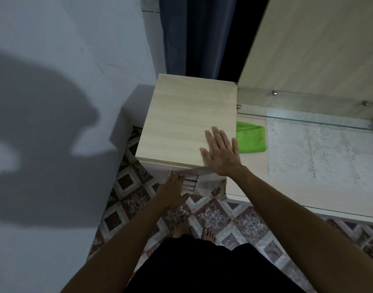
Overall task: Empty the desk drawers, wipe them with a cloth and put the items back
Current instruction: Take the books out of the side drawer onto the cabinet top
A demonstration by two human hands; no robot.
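While the drawers look shut, these lines tell what shows.

Left hand: the left hand (pixel 172 192) is at the top drawer handle (pixel 182 176) on the near front of the drawer unit (pixel 189 121). I cannot tell if its fingers hook the handle or only touch it.

Right hand: the right hand (pixel 221 154) lies flat on the near right corner of the unit top, fingers straight and spread. It holds nothing.

Cloth: the green cloth (pixel 251 137) lies folded on the desk (pixel 287 191), just right of the unit and near the right hand.

Drawers: they sit under the top, so what is inside is hidden.

What could go wrong: a hard pull could make the drawer come out too far and fall by the bare feet (pixel 194 230). If the fingers slip off the thin handle, the drawer stays shut.
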